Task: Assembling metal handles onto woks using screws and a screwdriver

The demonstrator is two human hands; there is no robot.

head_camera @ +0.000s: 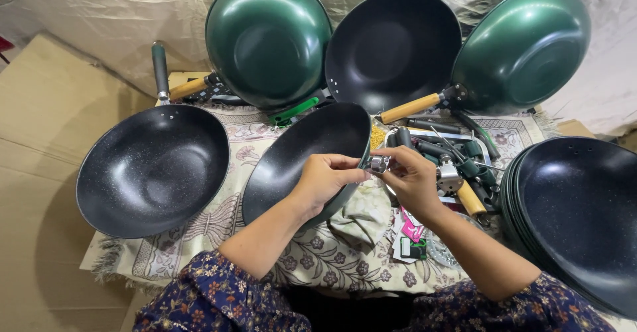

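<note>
Patterned cloth [199, 252] carries the pans. At centre, left hand [322, 181] clasps the wok [302, 156] rim; right hand [411, 179] pinches a metal bracket [379, 165] at 3 o'clock. Wok seems heavy, stiff, slippery; rim is best.

1. A small stack of flat printed cards or label tags [409, 241] lies on the patterned cloth, just below the right wrist, near the front edge.
2. The top cards are rectangular: 1 shows bright pink [413, 230], 1 below it is dark green with a white border [413, 250].
3. Large sheets of plain brown flattened cardboard [46, 126] lie at the left, under the cloth's edge, with no visible print.
</note>
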